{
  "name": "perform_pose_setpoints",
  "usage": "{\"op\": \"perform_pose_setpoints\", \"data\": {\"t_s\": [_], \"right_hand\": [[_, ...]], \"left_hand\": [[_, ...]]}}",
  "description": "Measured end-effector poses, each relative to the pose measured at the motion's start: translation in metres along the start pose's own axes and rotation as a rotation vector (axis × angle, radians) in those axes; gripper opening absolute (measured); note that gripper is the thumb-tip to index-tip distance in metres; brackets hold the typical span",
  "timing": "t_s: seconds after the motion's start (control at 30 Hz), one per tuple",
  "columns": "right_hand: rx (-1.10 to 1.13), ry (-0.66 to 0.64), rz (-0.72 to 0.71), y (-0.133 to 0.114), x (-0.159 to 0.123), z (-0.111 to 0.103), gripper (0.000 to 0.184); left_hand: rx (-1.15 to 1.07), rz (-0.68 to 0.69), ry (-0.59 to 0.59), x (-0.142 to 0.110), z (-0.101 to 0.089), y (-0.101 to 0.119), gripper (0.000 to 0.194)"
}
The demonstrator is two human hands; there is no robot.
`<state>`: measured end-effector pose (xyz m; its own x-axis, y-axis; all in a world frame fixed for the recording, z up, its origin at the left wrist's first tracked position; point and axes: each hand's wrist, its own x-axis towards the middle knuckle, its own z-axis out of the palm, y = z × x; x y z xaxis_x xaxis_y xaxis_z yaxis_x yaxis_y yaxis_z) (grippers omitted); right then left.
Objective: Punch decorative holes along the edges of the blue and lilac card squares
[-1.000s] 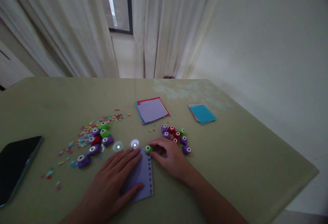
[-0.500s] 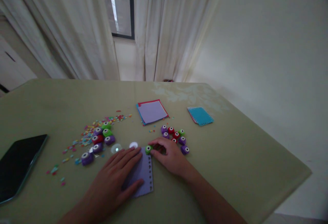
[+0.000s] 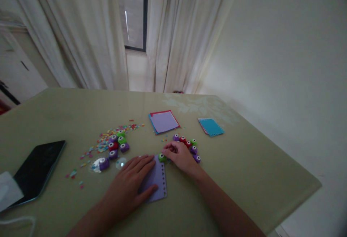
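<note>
My left hand (image 3: 132, 182) lies flat with its fingers stretched over a purple sheet of paper (image 3: 159, 184), which has a row of punched holes down its right edge. At the sheet's top right corner sits a small green craft punch (image 3: 162, 158) with an eye-like round button. My right hand (image 3: 180, 155) is closed at the upper right side of this punch, thumb and fingers bent together against it. Just beyond that hand stand several purple, red and green craft punches (image 3: 193, 150), some partly hidden by it.
Left lie more craft punches (image 3: 113, 153), scattered paper confetti (image 3: 104, 141) and a clear round disc (image 3: 121, 163). A dark tablet (image 3: 40, 168) is at far left, with a white object (image 3: 9, 191) over its corner. Behind are paper stacks, one purple-topped (image 3: 165, 122), one blue-topped (image 3: 211, 127).
The view has shifted slightly, bringing the white object and a cable into sight at left. My right fingers have moved a little up and over the green punch; my left hand stays on the paper.
</note>
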<state>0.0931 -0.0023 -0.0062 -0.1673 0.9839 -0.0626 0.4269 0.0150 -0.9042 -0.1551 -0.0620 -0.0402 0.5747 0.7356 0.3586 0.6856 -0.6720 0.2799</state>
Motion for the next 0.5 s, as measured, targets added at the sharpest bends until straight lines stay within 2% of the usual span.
{"op": "perform_pose_setpoints", "data": {"t_s": [0.5], "right_hand": [[-0.1,-0.063,-0.013,-0.0003,0.0035,-0.0001,0.02]], "left_hand": [[-0.049,-0.025,0.015,0.0035,-0.0025,0.0058,0.058]]}}
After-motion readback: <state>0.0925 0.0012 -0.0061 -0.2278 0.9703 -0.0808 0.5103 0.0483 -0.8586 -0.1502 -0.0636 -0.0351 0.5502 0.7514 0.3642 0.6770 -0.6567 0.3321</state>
